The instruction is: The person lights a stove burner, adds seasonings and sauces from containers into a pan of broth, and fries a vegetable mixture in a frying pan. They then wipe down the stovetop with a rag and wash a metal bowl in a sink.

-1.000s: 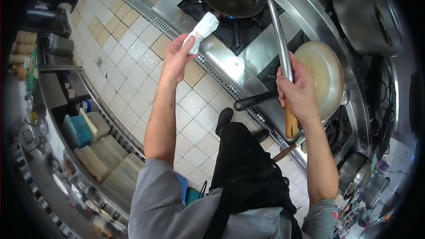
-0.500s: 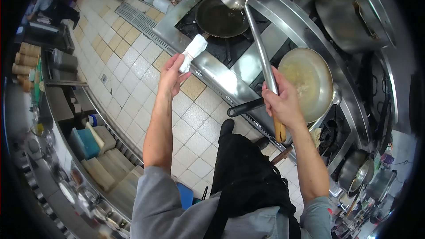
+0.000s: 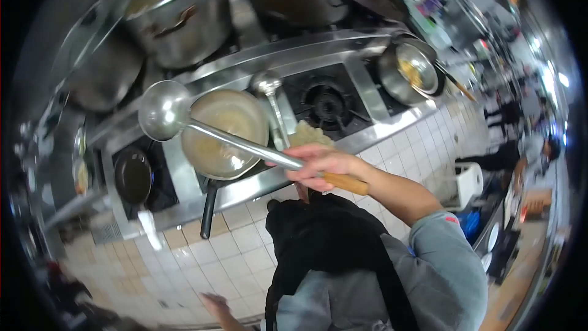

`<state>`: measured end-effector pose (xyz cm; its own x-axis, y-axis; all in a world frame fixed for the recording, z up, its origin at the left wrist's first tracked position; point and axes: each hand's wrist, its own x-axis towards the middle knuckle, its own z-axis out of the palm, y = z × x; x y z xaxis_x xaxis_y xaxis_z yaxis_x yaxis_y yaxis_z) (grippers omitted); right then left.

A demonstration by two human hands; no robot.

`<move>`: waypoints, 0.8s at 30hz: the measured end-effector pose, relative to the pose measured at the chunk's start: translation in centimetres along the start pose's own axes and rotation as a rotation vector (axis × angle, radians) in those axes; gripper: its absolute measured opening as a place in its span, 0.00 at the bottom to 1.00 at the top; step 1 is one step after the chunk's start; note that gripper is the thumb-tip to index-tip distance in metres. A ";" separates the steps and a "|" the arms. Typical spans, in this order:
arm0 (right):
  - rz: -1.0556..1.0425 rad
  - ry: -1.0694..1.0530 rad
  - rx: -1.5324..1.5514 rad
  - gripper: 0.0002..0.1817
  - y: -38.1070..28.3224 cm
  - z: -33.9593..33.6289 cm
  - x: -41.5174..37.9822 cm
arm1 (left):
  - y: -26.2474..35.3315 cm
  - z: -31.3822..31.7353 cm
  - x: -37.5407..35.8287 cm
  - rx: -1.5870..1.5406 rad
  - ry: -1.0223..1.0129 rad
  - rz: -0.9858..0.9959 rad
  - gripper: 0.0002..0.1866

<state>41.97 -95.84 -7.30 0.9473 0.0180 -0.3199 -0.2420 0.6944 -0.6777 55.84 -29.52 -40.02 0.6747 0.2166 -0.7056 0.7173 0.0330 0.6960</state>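
Stainless-steel stove [image 3: 383, 129] runs slantwise across my feed, with a tiled floor [image 3: 239, 227] below it. From my seat far off, I see the right hand [image 3: 318, 167] with its fingers wrapped around the handle of a long ladle [image 3: 236, 141], the wooden end sticking out behind the palm. I follow the metal shaft leftward across a wide pan [image 3: 254, 107] to the ladle's bowl, which appears at the pan's far left rim; I cannot tell how high it hangs. Some cloudy liquid lies in that pan, and its black handle [image 3: 209, 211] points down over the stove's front edge. I make out the left hand [image 3: 214, 304] low in my view, blurred, over the tiles and apart from the cookware; how far its fingers are spread I cannot tell.

Just past the right hand I notice a pale crumpled thing [image 3: 309, 133], then a second ladle [image 3: 278, 107] beside the pan and a burner [image 3: 327, 104]. Farther left I have a small dark pan [image 3: 133, 175] with white wrapping [image 3: 149, 230] on its handle, and behind everything stands a tall pot [image 3: 190, 30]
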 end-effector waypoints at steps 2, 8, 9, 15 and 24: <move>-0.092 0.054 -0.020 0.31 -0.6 -2.4 -7.6 | -3.6 -2.9 -3.0 0.433 -0.259 0.119 0.21; -0.366 0.598 -0.102 0.35 -1.5 -4.8 -24.6 | -6.5 0.6 -2.5 0.852 -0.512 0.452 0.20; -0.451 0.711 -0.195 0.36 -1.5 -5.9 -26.2 | -6.8 0.9 -2.2 0.939 -0.554 0.514 0.20; -0.640 1.296 -0.556 0.40 -0.5 -16.3 -30.3 | -5.8 6.8 -0.3 1.466 -0.845 0.892 0.19; -0.652 1.527 -0.742 0.40 4.0 -21.3 -30.2 | 3.7 14.7 -14.7 1.110 -0.161 0.071 0.25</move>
<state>7.96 -108.95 -14.49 0.0186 -0.9927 0.1188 -0.3898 -0.1167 -0.9135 51.19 -46.96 -29.03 0.6769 0.0522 -0.7343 0.3801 -0.8790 0.2879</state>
